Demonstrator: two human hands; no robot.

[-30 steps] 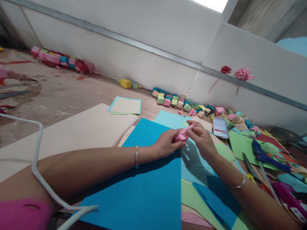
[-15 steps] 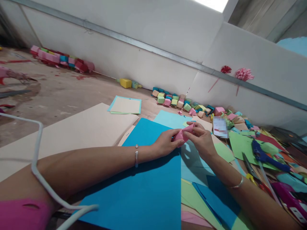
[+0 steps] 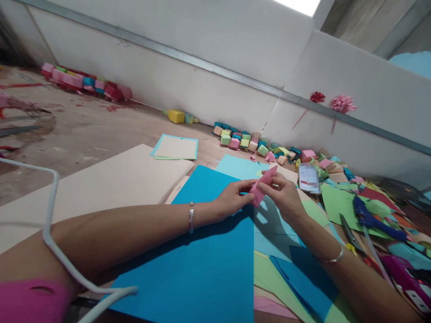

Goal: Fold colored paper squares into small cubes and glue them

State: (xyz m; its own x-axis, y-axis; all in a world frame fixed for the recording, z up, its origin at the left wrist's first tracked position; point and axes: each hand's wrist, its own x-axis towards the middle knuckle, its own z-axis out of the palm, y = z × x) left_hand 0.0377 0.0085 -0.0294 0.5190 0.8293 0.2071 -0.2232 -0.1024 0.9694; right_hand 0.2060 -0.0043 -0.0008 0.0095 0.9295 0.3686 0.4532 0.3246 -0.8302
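A small folded pink paper piece [image 3: 263, 185] is pinched between both my hands above a large blue sheet [image 3: 202, 255]. My left hand [image 3: 232, 197] grips its left end with closed fingers. Fingers of my right hand [image 3: 283, 193] are pressed together on its right side. The pink piece now looks flat and tilted, with one corner pointing up. Each wrist wears a thin bangle.
Coloured paper sheets [image 3: 340, 204] overlap on the right, with scissors [image 3: 352, 235], a blue tool [image 3: 373, 220] and a purple stapler [image 3: 404, 276]. A row of small paper cubes [image 3: 249, 143] lines the white wall. Beige card [image 3: 111, 184] lies left. A white cable [image 3: 54, 237] crosses my left arm.
The pink piece has gone from a puffed, crumpled shape to a flatter strip tilted upward. Both hands shifted slightly while pressing it.
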